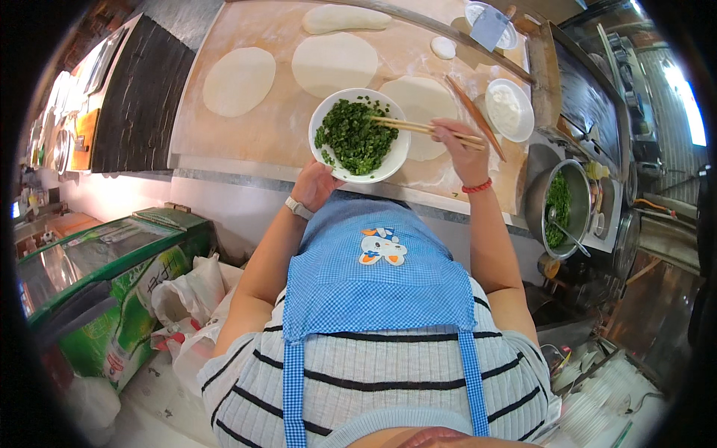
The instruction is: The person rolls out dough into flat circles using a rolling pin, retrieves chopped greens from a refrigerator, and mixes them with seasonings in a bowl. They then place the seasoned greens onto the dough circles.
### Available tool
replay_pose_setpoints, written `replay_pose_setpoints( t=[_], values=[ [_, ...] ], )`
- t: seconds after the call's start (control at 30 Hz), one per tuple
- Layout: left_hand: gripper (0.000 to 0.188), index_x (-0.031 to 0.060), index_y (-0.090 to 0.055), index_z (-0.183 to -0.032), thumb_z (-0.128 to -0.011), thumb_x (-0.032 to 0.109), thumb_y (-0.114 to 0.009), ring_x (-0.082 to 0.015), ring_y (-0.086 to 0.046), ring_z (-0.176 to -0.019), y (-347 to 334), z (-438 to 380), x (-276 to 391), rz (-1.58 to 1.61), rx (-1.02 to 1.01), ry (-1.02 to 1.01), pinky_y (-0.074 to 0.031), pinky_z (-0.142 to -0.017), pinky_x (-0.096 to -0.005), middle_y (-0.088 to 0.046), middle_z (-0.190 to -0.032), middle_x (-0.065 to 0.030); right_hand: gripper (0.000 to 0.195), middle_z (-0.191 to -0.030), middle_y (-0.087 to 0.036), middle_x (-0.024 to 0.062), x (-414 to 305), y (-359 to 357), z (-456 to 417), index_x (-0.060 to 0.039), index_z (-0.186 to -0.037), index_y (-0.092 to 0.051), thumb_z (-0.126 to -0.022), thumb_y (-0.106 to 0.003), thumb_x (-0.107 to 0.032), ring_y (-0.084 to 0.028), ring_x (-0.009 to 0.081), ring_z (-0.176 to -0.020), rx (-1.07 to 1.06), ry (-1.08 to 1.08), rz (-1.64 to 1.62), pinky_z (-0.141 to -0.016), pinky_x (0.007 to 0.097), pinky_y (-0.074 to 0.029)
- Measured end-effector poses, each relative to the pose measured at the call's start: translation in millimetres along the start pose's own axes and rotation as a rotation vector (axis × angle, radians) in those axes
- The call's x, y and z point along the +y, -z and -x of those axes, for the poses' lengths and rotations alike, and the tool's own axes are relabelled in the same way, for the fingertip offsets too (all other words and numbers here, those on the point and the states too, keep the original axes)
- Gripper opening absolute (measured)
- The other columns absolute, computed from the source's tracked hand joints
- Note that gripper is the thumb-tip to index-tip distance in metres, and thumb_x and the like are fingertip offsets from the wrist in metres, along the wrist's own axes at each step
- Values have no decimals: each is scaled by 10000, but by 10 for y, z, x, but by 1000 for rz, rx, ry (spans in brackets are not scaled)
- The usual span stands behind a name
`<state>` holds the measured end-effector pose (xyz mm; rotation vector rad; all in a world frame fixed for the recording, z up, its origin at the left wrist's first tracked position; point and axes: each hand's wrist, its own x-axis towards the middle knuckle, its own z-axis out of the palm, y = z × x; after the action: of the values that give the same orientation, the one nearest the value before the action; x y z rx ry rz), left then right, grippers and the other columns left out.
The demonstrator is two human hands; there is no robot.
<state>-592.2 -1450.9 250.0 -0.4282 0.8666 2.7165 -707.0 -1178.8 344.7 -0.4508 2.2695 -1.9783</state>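
Observation:
My left hand [317, 183] holds a white bowl [401, 159] by its near left rim, above the front edge of the floured board. Chopped green leaves, likely scallions or chives [355, 134], fill much of the bowl. In my right hand [460, 148] is a pair of wooden chopsticks [417, 126], their tips in the greens. Behind and beside the bowl lie flat rounds of dough: one at the left [239, 82], one in the middle [335, 64] and one at the right [431, 106], partly hidden by the bowl and my right hand.
A tapered wooden rolling pin [476, 117] lies beside a bowl of white flour [508, 110]. Toward the back are a long dough piece [347, 19], a small dough ball [443, 48] and a scraper [488, 28] on another bowl. A steel bowl of greens [585, 201] with a spoon stands right.

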Motion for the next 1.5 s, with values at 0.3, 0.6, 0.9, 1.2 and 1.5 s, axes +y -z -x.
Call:
replay_pose_setpoints(
  t=[0.3, 0.6, 0.9, 1.2, 1.5],
  values=[
    [560, 0, -355, -1291, -743, 3, -468, -309, -553, -1081, -160, -72, -4, 27, -139, 33, -473, -916, -472, -504, -1232, -176, 208, -909, -662, 126, 111, -41, 42, 46, -1026, -631, -880, -582, -94, -644, 168, -807, -47, -122, -248, -732, 275, -543],
    [566, 48, -330, -1333, -815, 102, -552, -275, -542, -1105, -10, -210, -126, 27, -234, 22, -456, -923, -444, -485, -1280, -153, 178, -925, -683, 72, -142, 230, 121, -6, -999, -668, -867, -604, -108, -628, 115, -835, -290, -136, -34, -728, 244, -515],
    [606, 5, -361, -1285, -684, -9, -437, -357, -542, -1096, -130, -235, -24, 1, -103, 133, -464, -912, -519, -520, -1223, -183, 183, -853, -683, 58, -510, 411, -407, 2, -962, -675, -845, -620, -127, -621, 89, -757, -158, 74, 66, -687, 225, -509],
    [532, 5, -411, -1263, -751, 130, -486, -345, -503, -1143, 14, -314, 119, -2, -57, 25, -430, -954, -524, -519, -1240, -172, 220, -782, -673, 68, 373, 350, 233, -7, -1017, -654, -887, -577, -167, -625, 98, -695, 47, -20, -2, -639, 239, -511],
    [384, 51, -478, -1188, -811, 124, -490, -338, -514, -1096, -230, -399, -20, -32, -83, 167, -425, -963, -508, -545, -1185, -125, 233, -884, -669, 110, 308, -101, 157, 38, -1039, -636, -888, -564, -125, -646, 126, -735, 78, -131, -360, -649, 232, -543]
  ],
)
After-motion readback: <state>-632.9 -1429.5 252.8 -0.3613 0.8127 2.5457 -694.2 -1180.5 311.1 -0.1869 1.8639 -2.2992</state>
